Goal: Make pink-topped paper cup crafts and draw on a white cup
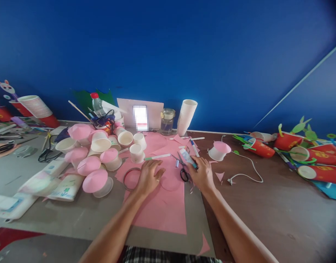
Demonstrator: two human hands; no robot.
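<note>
My left hand (149, 176) rests on the pink paper sheet (162, 215), thumb spread from the fingers and nothing in its grasp. Beside it lies a round ring (126, 179), probably a tape roll. Just beyond the fingertips are a white marker (159, 156) and a small white paper cup (136, 153). On the right, my right hand (202, 173) has its fingers closed around the lower end of a white-and-blue tube (187, 156), perhaps glue. Black-handled scissors (184, 175) lie between my hands, next to the right one. A faint circle shows on the pink paper.
Several cups with pink cone tops (95, 180) crowd the left. A stack of white cups (187, 117), a glass jar (167, 120) and a lit phone (140, 117) stand along the blue wall. Rightward lie a white cable (250, 180) and red paper cups (318, 173).
</note>
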